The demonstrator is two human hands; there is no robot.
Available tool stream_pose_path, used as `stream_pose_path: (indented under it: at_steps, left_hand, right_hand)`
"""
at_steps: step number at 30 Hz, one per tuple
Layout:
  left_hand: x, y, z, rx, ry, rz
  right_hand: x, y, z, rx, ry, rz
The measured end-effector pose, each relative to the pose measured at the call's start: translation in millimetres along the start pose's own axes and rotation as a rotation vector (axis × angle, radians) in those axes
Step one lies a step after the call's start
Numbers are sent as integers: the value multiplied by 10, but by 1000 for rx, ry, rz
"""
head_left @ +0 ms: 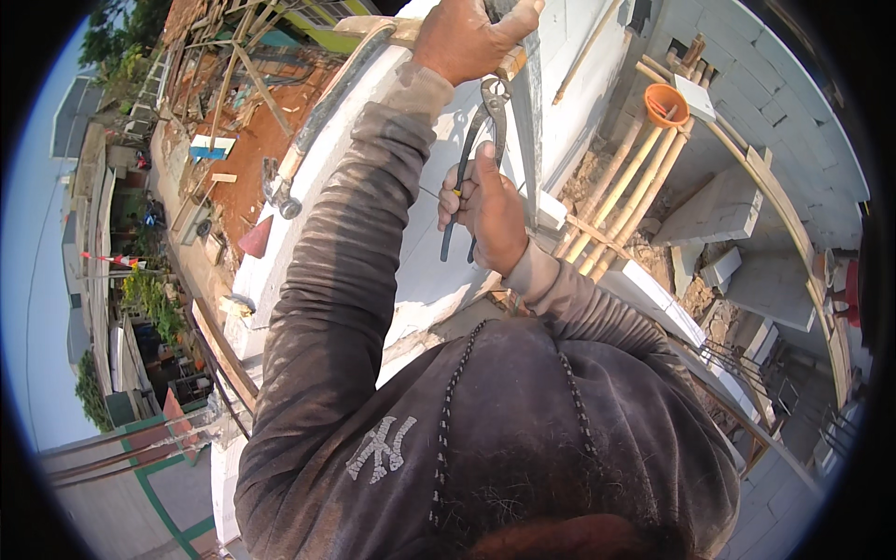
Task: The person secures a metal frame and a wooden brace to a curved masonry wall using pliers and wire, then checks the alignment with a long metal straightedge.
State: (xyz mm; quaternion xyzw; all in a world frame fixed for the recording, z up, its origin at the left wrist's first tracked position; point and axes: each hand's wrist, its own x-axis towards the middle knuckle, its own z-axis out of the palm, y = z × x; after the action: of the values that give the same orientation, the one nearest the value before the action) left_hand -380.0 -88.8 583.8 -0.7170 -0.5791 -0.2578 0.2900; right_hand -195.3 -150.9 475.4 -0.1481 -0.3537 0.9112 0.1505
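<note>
My left hand point(467, 37) grips the top of an upright piece at the upper edge, made of a grey strip point(530, 131) and wood point(511, 63); its exact shape is partly hidden. My right hand point(490, 210) is closed round long-handled pincers point(495, 131), whose head points up just below the wood and left hand. Both hands are over a white block wall point(429, 280). A hammer point(278, 191) lies along the wall's left side, left of my left sleeve, near a small red triangular object point(254, 238).
Bamboo poles point(635, 201) at right support an orange bucket point(665, 105), beside grey block walls point(775, 93) and slabs. Below at left are reddish earth point(243, 140) with timber, a lane and houses. Part of someone in red point(847, 294) shows at the far right.
</note>
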Motion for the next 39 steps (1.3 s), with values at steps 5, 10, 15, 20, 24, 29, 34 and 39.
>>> stream_pose_path:
  at_steps: [5, 10, 15, 20, 24, 29, 34, 39]
  left_hand:
    - [-47, -93, 40, 92, -28, 56]
    - [-37, -102, 57, 130, -58, 60]
    - [-123, -153, 118, 76, -30, 21]
    - [-74, -122, 99, 123, -20, 57]
    - [-142, -127, 82, 186, -78, 25]
    - [-142, -128, 78, 202, -94, 30]
    - [-87, -103, 81, 126, -55, 38]
    - [-62, -63, 52, 88, 36, 55]
  right_hand:
    - [109, -36, -187, 474, -495, 227]
    - [115, 5, -196, 587, -566, 229]
    - [-64, -162, -43, 33, -183, 115]
    - [-57, -202, -133, 37, -117, 165]
    - [-76, -273, -221, -44, -118, 188]
    - [147, -162, -468, -79, -273, 124]
    - [157, 46, -194, 52, -177, -18]
    - [34, 227, 21, -141, 215, -363]
